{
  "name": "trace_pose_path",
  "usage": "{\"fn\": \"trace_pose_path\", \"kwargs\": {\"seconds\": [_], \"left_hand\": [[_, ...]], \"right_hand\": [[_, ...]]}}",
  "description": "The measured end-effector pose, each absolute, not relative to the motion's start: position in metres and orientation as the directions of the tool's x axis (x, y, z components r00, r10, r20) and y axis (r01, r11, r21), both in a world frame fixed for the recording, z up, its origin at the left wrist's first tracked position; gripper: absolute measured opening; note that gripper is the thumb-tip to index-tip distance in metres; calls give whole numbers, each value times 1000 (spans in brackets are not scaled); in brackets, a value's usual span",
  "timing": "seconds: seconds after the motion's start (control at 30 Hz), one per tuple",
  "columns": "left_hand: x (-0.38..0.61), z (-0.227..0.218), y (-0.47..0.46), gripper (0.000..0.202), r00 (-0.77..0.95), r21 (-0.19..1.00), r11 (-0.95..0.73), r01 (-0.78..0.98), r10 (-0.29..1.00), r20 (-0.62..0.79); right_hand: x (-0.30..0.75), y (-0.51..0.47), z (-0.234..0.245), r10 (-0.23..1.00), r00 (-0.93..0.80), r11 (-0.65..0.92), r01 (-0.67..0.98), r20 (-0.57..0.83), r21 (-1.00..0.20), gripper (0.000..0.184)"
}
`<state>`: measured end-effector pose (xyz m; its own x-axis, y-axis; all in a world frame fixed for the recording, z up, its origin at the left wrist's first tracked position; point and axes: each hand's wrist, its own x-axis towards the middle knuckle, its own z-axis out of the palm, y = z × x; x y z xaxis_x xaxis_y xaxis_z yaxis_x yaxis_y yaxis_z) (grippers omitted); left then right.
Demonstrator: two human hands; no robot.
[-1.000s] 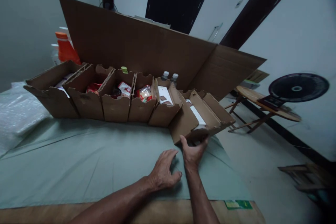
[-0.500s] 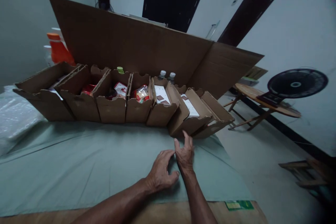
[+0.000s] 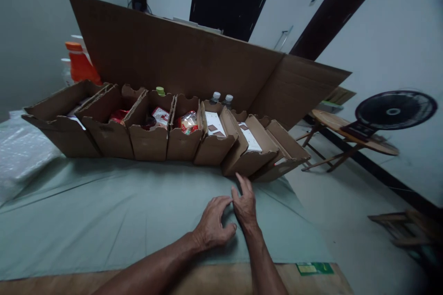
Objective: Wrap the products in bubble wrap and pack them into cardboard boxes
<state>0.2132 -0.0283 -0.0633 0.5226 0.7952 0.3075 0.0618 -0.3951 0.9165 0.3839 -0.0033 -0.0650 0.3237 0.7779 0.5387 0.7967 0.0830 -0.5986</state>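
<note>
My right hand hovers open over the green sheet, fingers stretched toward the front of a cardboard bin that holds white packets. It holds nothing and sits just short of the bin. My left hand rests on the sheet beside it, fingers loosely curled and empty. A row of several cardboard bins runs along the sheet, filled with packets and bottles.
A large cardboard sheet stands upright behind the bins. An orange bottle is at the far left. On the floor to the right are a low wooden table and a black fan. The bed's wooden edge runs nearest me.
My right hand let go of the tilted bin at the right end; that bin now stands in line with the row. The hand drew back slightly. The left hand stayed put.
</note>
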Motion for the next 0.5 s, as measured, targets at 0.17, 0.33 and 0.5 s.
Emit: {"fn": "trace_pose_path", "kwargs": {"seconds": [0.17,0.33,0.5], "left_hand": [[213,-66,-29,69,531,927,-370,63,799,283],[212,-68,-30,68,527,925,-375,68,800,286],[212,-70,-29,68,524,925,-373,65,802,287]], "right_hand": [[433,-10,-54,556,646,-87,671,523,-737,62],[488,7,-40,584,717,-86,520,379,-850,116],[501,20,-36,703,628,-5,472,332,-882,113]]}}
